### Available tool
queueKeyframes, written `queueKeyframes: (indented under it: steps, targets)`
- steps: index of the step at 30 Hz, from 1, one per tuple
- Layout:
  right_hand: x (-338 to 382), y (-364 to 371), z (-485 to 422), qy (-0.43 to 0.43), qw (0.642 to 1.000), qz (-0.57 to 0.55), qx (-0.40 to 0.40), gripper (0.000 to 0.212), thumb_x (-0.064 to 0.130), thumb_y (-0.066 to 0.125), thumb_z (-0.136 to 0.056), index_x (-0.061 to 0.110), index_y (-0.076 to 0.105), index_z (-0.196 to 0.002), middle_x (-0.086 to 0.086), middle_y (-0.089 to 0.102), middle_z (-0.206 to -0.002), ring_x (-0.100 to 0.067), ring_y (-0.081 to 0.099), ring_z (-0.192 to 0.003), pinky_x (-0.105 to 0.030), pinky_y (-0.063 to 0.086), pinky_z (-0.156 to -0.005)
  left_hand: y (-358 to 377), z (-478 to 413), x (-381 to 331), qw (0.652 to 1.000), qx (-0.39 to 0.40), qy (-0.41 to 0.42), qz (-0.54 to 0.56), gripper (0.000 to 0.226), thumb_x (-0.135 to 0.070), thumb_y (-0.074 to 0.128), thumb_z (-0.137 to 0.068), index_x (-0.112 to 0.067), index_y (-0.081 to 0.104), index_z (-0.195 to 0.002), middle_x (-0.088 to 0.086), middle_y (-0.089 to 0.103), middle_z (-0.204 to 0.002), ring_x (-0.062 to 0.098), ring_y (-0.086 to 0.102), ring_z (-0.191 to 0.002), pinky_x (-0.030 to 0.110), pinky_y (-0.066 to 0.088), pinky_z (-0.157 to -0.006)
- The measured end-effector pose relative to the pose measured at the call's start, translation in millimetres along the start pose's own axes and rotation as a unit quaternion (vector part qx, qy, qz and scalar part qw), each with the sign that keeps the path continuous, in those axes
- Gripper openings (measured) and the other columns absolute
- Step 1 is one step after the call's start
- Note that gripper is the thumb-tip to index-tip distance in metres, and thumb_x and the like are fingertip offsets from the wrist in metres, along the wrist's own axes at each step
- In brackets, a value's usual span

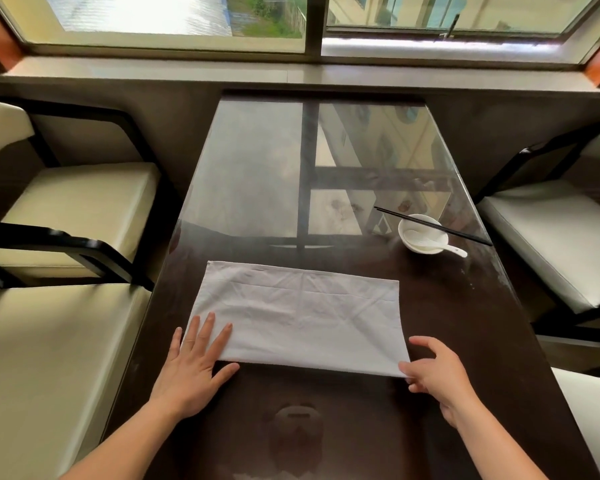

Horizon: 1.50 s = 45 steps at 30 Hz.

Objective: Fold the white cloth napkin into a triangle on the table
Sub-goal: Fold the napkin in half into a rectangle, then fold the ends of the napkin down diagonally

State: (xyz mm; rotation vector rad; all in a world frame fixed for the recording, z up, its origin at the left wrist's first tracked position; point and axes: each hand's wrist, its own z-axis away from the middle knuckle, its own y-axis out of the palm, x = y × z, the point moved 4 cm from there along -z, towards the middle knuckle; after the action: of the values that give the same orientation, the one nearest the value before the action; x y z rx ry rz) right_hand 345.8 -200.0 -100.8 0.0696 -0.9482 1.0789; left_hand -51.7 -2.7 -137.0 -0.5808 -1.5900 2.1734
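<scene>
Grip check: right hand (437, 372) pinches the napkin (298, 317) at its lower-right corner, left hand (196, 358) flat and open on the lower-left. It looks like a rectangle lying flat on the desk (326, 427), so the diagonal folds are still to come.

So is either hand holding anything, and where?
The right hand pinches the napkin at its near right corner. The left hand only presses flat on the near left corner.

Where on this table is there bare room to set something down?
Most free: the far half of the table, between the napkin and the window sill. Also the near strip between the left hand and right hand. Crowded: the right side, with bowl, spoon and chopsticks.
</scene>
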Motion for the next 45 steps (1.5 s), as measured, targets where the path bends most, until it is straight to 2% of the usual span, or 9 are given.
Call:
queueKeyframes:
  steps: [5,8,13,18,21,24,30,38,45]
  targets:
    - [12.3,-2.2,9.1,-0.080,0.996,0.018,0.021,0.032,-0.002,0.067,-0.088,0.027,0.069,-0.101,-0.020,0.070,-0.089,-0.023,0.073,-0.062,-0.035,0.063,-0.059,-16.8,-3.9,-42.4,0.997,-0.056,0.042,0.022,0.085,-0.067,0.038,-0.085,-0.029,0.012,-0.156,0.004,0.001,-0.165,0.017,-0.019,-0.149,0.044,-0.009,-0.121]
    - [20.4,-2.4,7.1,-0.096,0.995,0.036,0.018,0.015,0.006,0.068,-0.092,0.018,0.076,-0.092,-0.009,0.073,-0.095,-0.022,0.075,-0.065,-0.034,0.064,-0.061,-23.9,-9.6,-96.8,0.988,-0.066,0.117,0.080,0.086,-0.062,0.047,-0.083,-0.030,0.014,-0.155,-0.001,0.004,-0.165,0.014,-0.013,-0.150,0.036,-0.007,-0.122]
    - [34.7,-5.1,6.3,-0.109,0.991,0.063,0.049,0.031,0.000,0.058,-0.094,0.021,0.080,-0.093,0.001,0.068,-0.107,-0.020,0.075,-0.082,-0.025,0.062,-0.062,-23.1,-21.3,-180.2,0.975,-0.071,0.186,0.101,0.080,-0.055,0.058,-0.087,-0.030,0.020,-0.153,0.001,0.022,-0.162,0.019,0.011,-0.150,0.033,0.003,-0.121]
    - [54.7,-10.8,13.3,-0.196,0.962,0.170,0.080,0.034,-0.005,0.071,-0.083,0.022,0.079,-0.102,0.005,0.076,-0.092,-0.009,0.075,-0.073,-0.029,0.064,-0.075,-16.0,-23.1,-195.3,0.981,-0.081,0.132,0.116,0.064,-0.032,0.071,-0.085,-0.021,0.044,-0.143,0.007,0.048,-0.146,0.027,0.044,-0.133,0.040,0.034,-0.111]
    - [68.8,-13.5,15.0,-0.255,0.944,0.195,0.075,0.024,0.003,0.072,-0.085,0.024,0.081,-0.091,0.009,0.074,-0.072,-0.005,0.070,-0.064,-0.018,0.055,-0.064,-16.2,-18.1,-192.5,0.977,-0.110,0.127,0.128,0.048,-0.013,0.075,-0.078,-0.011,0.062,-0.125,0.009,0.064,-0.119,0.031,0.062,-0.106,0.042,0.052,-0.090]
    - [79.4,-15.1,14.7,-0.319,0.917,0.230,0.064,0.011,0.016,0.080,-0.083,0.024,0.082,-0.090,0.008,0.065,-0.079,-0.004,0.063,-0.073,-0.011,0.042,-0.064,-19.8,-11.4,-190.5,0.974,-0.145,0.104,0.140,0.040,0.001,0.073,-0.075,-0.007,0.068,-0.114,0.009,0.069,-0.106,0.031,0.066,-0.094,0.041,0.057,-0.078]
    - [88.6,-15.9,19.3,-0.399,0.873,0.266,0.091,0.011,0.019,0.081,-0.083,0.025,0.082,-0.093,0.017,0.066,-0.103,-0.003,0.060,-0.099,-0.020,0.048,-0.087,-23.7,6.6,-192.3,0.967,-0.182,0.035,0.175,0.020,0.000,0.072,-0.081,-0.012,0.073,-0.098,0.003,0.071,-0.088,0.024,0.067,-0.077,0.039,0.058,-0.063]
    - [89.4,-12.7,22.8,-0.416,0.846,0.297,0.151,0.006,0.024,0.071,-0.092,0.026,0.075,-0.088,0.015,0.072,-0.080,-0.006,0.065,-0.079,-0.023,0.053,-0.073,-11.4,34.7,-192.0,0.954,-0.207,0.004,0.215,0.026,-0.004,0.083,-0.073,-0.016,0.075,-0.095,-0.003,0.073,-0.089,0.018,0.070,-0.081,0.029,0.059,-0.073]
    - [112.9,14.4,4.1,-0.418,0.837,0.314,0.163,0.005,0.027,0.064,-0.096,0.025,0.068,-0.094,0.008,0.068,-0.084,-0.010,0.063,-0.079,-0.029,0.051,-0.070,-6.0,42.5,-182.6,0.946,-0.254,-0.051,0.195,0.022,-0.009,0.082,-0.076,-0.015,0.075,-0.096,-0.001,0.071,-0.084,0.018,0.067,-0.080,0.044,0.049,-0.102]
